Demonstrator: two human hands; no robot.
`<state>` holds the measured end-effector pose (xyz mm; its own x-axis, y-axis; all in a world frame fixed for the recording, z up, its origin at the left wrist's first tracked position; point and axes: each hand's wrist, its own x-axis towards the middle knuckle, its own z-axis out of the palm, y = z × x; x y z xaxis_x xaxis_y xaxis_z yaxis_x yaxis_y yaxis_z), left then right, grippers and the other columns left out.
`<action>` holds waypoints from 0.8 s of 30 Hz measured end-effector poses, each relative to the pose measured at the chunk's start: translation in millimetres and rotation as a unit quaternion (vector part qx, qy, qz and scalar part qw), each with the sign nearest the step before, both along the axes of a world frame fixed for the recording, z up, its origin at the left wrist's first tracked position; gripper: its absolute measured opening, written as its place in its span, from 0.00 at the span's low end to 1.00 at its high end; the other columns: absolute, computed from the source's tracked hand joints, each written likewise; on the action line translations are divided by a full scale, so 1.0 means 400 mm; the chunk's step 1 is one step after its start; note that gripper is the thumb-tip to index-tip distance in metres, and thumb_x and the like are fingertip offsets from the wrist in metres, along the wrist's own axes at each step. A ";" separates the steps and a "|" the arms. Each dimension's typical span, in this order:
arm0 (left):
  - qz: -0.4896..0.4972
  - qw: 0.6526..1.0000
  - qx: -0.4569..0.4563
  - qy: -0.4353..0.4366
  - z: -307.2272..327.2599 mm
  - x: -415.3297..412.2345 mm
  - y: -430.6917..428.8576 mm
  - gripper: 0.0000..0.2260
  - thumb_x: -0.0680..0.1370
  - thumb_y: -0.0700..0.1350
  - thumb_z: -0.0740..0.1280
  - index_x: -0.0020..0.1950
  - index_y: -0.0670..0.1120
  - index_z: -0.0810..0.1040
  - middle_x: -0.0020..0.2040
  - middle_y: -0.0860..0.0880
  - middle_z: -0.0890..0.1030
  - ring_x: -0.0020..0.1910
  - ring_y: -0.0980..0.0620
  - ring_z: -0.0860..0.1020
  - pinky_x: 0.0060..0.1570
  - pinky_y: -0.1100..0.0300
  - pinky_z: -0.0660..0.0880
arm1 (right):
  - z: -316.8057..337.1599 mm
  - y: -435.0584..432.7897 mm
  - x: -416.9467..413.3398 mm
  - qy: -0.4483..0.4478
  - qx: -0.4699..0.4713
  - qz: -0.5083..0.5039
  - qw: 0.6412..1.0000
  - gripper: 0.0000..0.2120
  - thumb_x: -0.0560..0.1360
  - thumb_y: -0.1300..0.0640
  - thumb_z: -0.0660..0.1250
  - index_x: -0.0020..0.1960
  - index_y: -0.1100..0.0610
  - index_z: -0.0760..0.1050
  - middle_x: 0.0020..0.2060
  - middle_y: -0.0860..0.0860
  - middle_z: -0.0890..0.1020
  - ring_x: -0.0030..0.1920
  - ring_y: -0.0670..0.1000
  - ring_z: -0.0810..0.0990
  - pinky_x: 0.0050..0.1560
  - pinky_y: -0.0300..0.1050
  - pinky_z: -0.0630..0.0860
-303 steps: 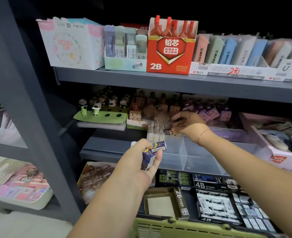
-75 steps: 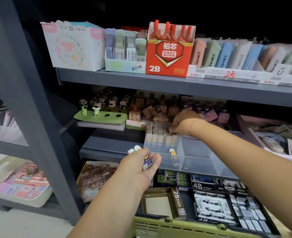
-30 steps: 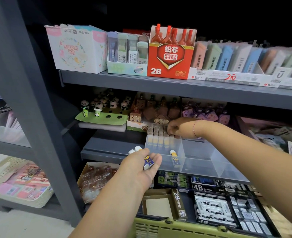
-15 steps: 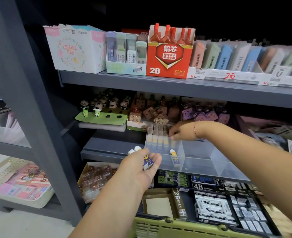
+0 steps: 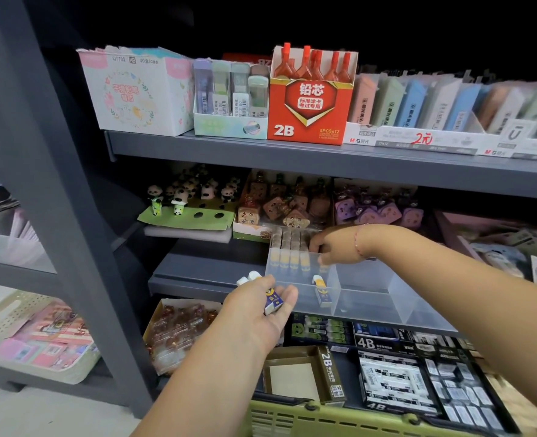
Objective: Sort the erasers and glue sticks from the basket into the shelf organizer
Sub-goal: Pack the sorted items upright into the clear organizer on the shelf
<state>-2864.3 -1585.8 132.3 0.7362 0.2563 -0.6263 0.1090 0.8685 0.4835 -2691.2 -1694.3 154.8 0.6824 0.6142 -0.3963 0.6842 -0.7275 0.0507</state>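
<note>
fingers (image 5: 287,294) of the left hand (image 5: 254,310) curl round a few erasers (image 5: 272,302), just in front of the clear organizer (image 5: 387,296) on the shelf (image 5: 204,268). the right hand (image 5: 336,247) reaches into its left compartment, against the packed row (image 5: 289,255); whether it pinches one, i can't tell.

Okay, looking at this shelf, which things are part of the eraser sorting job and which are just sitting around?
Job: left hand gripping erasers; right hand reaching into clear organizer; eraser row inside; green basket.
Bystanders: red 2B box; panda figures; 4B boxes; floral box.
</note>
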 end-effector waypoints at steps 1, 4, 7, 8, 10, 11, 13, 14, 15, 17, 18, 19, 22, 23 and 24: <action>0.001 1.000 0.001 0.000 0.001 -0.001 0.000 0.14 0.79 0.33 0.65 0.64 0.33 0.72 0.45 0.38 0.75 0.41 0.46 0.76 0.47 0.49 0.76 | -0.002 0.000 0.000 -0.001 -0.010 0.003 1.000 0.18 0.80 0.51 0.59 0.69 0.52 0.67 0.64 0.51 0.72 0.58 0.54 0.73 0.56 0.46 0.70; 0.003 1.000 0.004 -0.002 0.002 -0.003 0.002 0.13 0.79 0.33 0.65 0.63 0.33 0.72 0.45 0.38 0.75 0.40 0.46 0.76 0.48 0.49 0.76 | -0.004 -0.005 0.006 0.008 -0.012 -0.002 1.000 0.20 0.80 0.50 0.60 0.71 0.52 0.66 0.69 0.50 0.70 0.65 0.53 0.71 0.61 0.44 0.67; 0.005 1.000 0.002 -0.004 0.000 -0.003 0.005 0.13 0.79 0.33 0.65 0.63 0.33 0.72 0.45 0.38 0.76 0.40 0.46 0.77 0.48 0.49 0.76 | -0.006 0.001 0.010 0.009 -0.032 0.000 0.999 0.21 0.80 0.50 0.60 0.71 0.52 0.67 0.70 0.50 0.69 0.67 0.53 0.70 0.65 0.47 0.67; 0.004 1.000 0.002 -0.003 -0.001 -0.003 0.006 0.13 0.79 0.34 0.65 0.63 0.33 0.72 0.46 0.38 0.76 0.40 0.46 0.77 0.47 0.49 0.76 | -0.007 0.005 0.010 0.008 -0.036 0.003 0.999 0.20 0.80 0.51 0.60 0.71 0.53 0.67 0.69 0.51 0.70 0.67 0.53 0.70 0.65 0.47 0.67; 0.004 1.000 0.000 -0.002 0.000 -0.004 0.007 0.13 0.79 0.34 0.65 0.63 0.33 0.72 0.47 0.38 0.76 0.41 0.46 0.77 0.47 0.49 0.77 | -0.010 0.010 0.011 0.011 -0.037 0.001 0.999 0.20 0.80 0.52 0.60 0.70 0.53 0.68 0.69 0.51 0.71 0.67 0.53 0.70 0.65 0.47 0.68; 0.005 1.000 -0.002 -0.002 0.001 -0.005 0.007 0.13 0.79 0.34 0.65 0.63 0.33 0.73 0.46 0.38 0.76 0.41 0.46 0.77 0.47 0.49 0.77 | -0.012 0.010 0.014 0.015 -0.035 -0.005 0.999 0.20 0.80 0.52 0.60 0.70 0.53 0.68 0.69 0.51 0.71 0.66 0.53 0.71 0.65 0.47 0.68; 0.006 1.000 -0.001 -0.003 0.004 -0.006 0.006 0.13 0.79 0.33 0.65 0.63 0.33 0.72 0.46 0.38 0.75 0.40 0.46 0.77 0.48 0.49 0.77 | -0.016 0.003 0.023 0.027 -0.020 -0.015 0.999 0.19 0.79 0.51 0.60 0.69 0.51 0.69 0.67 0.50 0.73 0.65 0.52 0.72 0.65 0.48 0.68; 0.008 1.000 0.001 -0.002 0.005 -0.005 0.005 0.13 0.79 0.33 0.65 0.63 0.33 0.72 0.46 0.38 0.75 0.40 0.46 0.77 0.49 0.49 0.77 | -0.016 -0.002 0.027 0.035 -0.003 -0.019 0.999 0.18 0.79 0.50 0.61 0.68 0.50 0.71 0.64 0.48 0.74 0.63 0.51 0.72 0.64 0.47 0.69; 0.012 1.000 0.004 0.000 0.005 -0.005 0.005 0.14 0.78 0.33 0.65 0.64 0.34 0.72 0.48 0.38 0.75 0.40 0.45 0.76 0.50 0.48 0.77 | -0.015 -0.007 0.029 0.043 0.020 -0.021 0.999 0.15 0.78 0.50 0.62 0.65 0.50 0.72 0.61 0.47 0.75 0.61 0.50 0.73 0.62 0.46 0.69; 0.029 0.999 0.012 0.007 0.002 -0.005 0.006 0.15 0.78 0.32 0.65 0.65 0.36 0.71 0.53 0.38 0.74 0.40 0.45 0.75 0.51 0.47 0.78 | -0.012 -0.017 0.027 0.062 0.068 -0.019 0.996 0.10 0.78 0.52 0.64 0.59 0.50 0.75 0.54 0.46 0.76 0.55 0.48 0.74 0.55 0.42 0.69; 0.036 0.999 0.018 0.007 0.000 -0.004 0.006 0.15 0.78 0.33 0.65 0.65 0.36 0.71 0.55 0.38 0.73 0.40 0.45 0.75 0.51 0.48 0.78 | -0.010 -0.019 0.024 0.069 0.087 -0.017 0.994 0.09 0.78 0.54 0.64 0.58 0.52 0.75 0.53 0.46 0.76 0.53 0.47 0.74 0.54 0.41 0.69; 0.041 0.999 0.023 0.005 -0.002 -0.002 0.006 0.16 0.78 0.33 0.66 0.66 0.36 0.71 0.56 0.38 0.73 0.40 0.46 0.75 0.50 0.49 0.78 | -0.009 -0.022 0.021 0.075 0.102 -0.014 0.992 0.10 0.79 0.55 0.64 0.59 0.54 0.76 0.54 0.47 0.78 0.53 0.47 0.74 0.54 0.41 0.69; 0.044 0.999 0.026 -0.013 -0.007 0.004 0.005 0.16 0.78 0.34 0.66 0.66 0.35 0.71 0.53 0.40 0.74 0.40 0.47 0.76 0.47 0.51 0.77 | -0.007 -0.027 0.019 0.095 0.134 -0.022 0.986 0.12 0.79 0.59 0.64 0.60 0.58 0.76 0.57 0.51 0.80 0.53 0.47 0.76 0.55 0.39 0.71; 0.040 0.999 0.022 -0.018 -0.006 0.004 0.003 0.16 0.78 0.33 0.66 0.65 0.34 0.71 0.50 0.40 0.74 0.40 0.45 0.77 0.46 0.51 0.77 | -0.007 -0.029 0.019 0.099 0.142 -0.025 0.985 0.11 0.78 0.59 0.64 0.60 0.59 0.77 0.56 0.51 0.80 0.52 0.46 0.76 0.52 0.36 0.72; 0.036 0.999 0.020 -0.020 -0.005 0.004 0.001 0.16 0.78 0.33 0.66 0.65 0.34 0.71 0.48 0.40 0.74 0.41 0.44 0.77 0.46 0.51 0.77 | -0.003 -0.029 0.018 0.101 0.148 -0.029 0.983 0.11 0.78 0.60 0.65 0.60 0.58 0.77 0.55 0.50 0.80 0.52 0.46 0.76 0.50 0.32 0.71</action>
<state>-2862.5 -1585.3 130.2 0.7389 0.3341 -0.5852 0.0270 0.8530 0.5211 -2684.0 -1706.0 153.6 0.6459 0.6851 -0.3368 0.6152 -0.7284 -0.3017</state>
